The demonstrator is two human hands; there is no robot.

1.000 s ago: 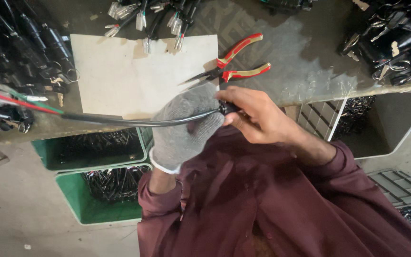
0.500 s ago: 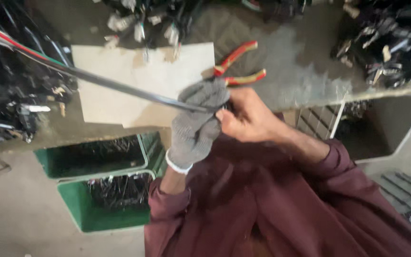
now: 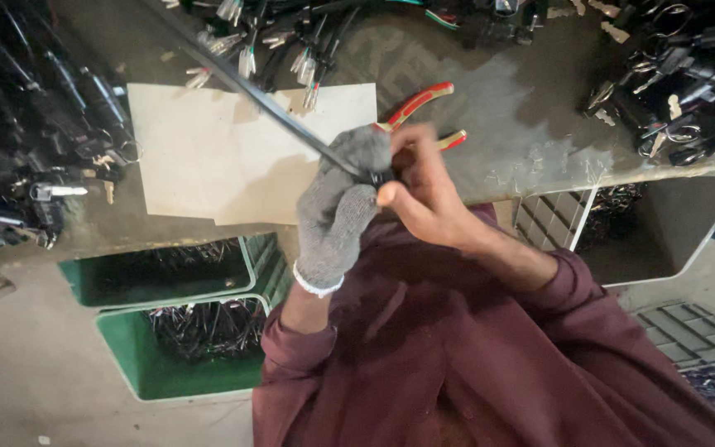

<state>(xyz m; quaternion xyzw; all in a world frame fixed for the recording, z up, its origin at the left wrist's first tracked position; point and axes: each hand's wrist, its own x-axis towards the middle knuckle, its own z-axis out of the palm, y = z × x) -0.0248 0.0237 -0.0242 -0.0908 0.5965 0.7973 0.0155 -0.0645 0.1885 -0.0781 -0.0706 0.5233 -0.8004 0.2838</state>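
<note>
- While the left hand [image 3: 343,207], in a grey knit glove, wraps shut round a black sheathed cable [image 3: 266,103], the bare right hand [image 3: 424,194] pinches the cable's near end with thumb and fingertips, right where the glove stops.
- Cable now runs up and to the left from the hands, slanting over the pale cardboard sheet [image 3: 200,157] toward the top edge of view; far end out of frame.
- Change: a second ago the cable lay nearly level, running left with coloured wires showing at its far end; half a second ago it had tilted up toward the top-left corner; now it stands steeper still, so the far end has swung round toward the back of the bench.
- My reading: the hands are turning or pulling the cable while working its near end; what the right fingertips do at the tip, cannot tell, it is hidden by them.
- Hands have also shifted up over the bench edge; red-handled pliers [image 3: 424,112] now lie partly behind the right hand, untouched, same place as before.
- Grey workbench [image 3: 498,91] holds piles of black cables and connectors [image 3: 680,74] at right, more at left.
- Green bins [image 3: 126,348] below the bench at left hold dark wire pieces.
</note>
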